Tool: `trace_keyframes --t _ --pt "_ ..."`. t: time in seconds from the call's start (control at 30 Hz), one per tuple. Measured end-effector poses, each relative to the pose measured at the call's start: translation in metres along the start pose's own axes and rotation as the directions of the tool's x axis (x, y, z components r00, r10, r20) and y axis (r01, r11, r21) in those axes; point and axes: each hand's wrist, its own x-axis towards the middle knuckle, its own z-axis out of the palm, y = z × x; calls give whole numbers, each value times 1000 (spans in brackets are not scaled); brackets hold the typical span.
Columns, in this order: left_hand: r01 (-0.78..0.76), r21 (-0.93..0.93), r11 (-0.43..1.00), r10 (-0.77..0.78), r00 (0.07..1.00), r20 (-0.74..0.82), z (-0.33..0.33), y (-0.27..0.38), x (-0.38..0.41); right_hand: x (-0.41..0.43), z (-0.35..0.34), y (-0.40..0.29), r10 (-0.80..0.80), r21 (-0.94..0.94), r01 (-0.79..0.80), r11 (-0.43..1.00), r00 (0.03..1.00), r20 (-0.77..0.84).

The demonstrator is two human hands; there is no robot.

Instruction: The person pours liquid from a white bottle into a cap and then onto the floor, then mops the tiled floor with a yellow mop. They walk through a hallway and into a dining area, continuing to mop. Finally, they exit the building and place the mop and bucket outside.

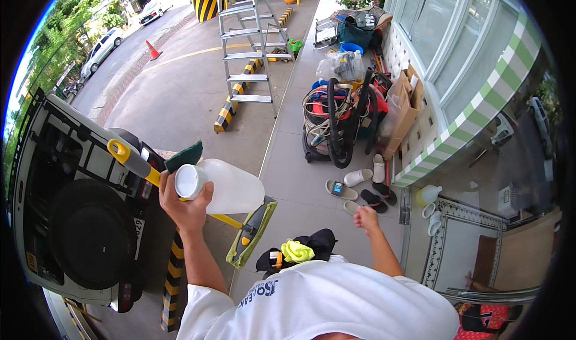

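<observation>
My left hand is raised over the walkway's edge and grips several things together. Among them is a translucent white plastic bottle with a white cap facing up toward me. A dark green scouring pad pokes out above the fingers. The same hand has a window washer with a yellow and grey handle, whose green-sleeved head hangs below the bottle. The fingers of my right hand are curled, with nothing visible in them, above a pale shoe on the tiles.
Shoes lie by the glass door. A vacuum cleaner with coiled cords, cardboard and bags line the wall. A stepladder stands ahead; a parked vehicle is at left. A yellow cloth sits at my waist.
</observation>
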Motion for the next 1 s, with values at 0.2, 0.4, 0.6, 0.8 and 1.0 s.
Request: trace_keyframes --t 0.2,0.4,0.6,0.8,1.0 --pt "-5 -100 995 7 1000 16 61 -32 85 53 226 -133 60 76 -166 983 690 722" --pt "-62 -202 977 72 997 39 152 -61 163 90 331 -214 -158 281 -473 835 283 946" --pt "-131 -309 942 209 949 235 274 -108 219 172 332 -289 -484 598 -589 544 361 797" --pt "-101 -389 916 243 909 337 406 -134 270 256 317 -364 -562 751 -417 511 499 660" --pt "-88 -465 881 315 843 437 529 -138 328 351 301 -445 -534 828 -263 496 659 529"
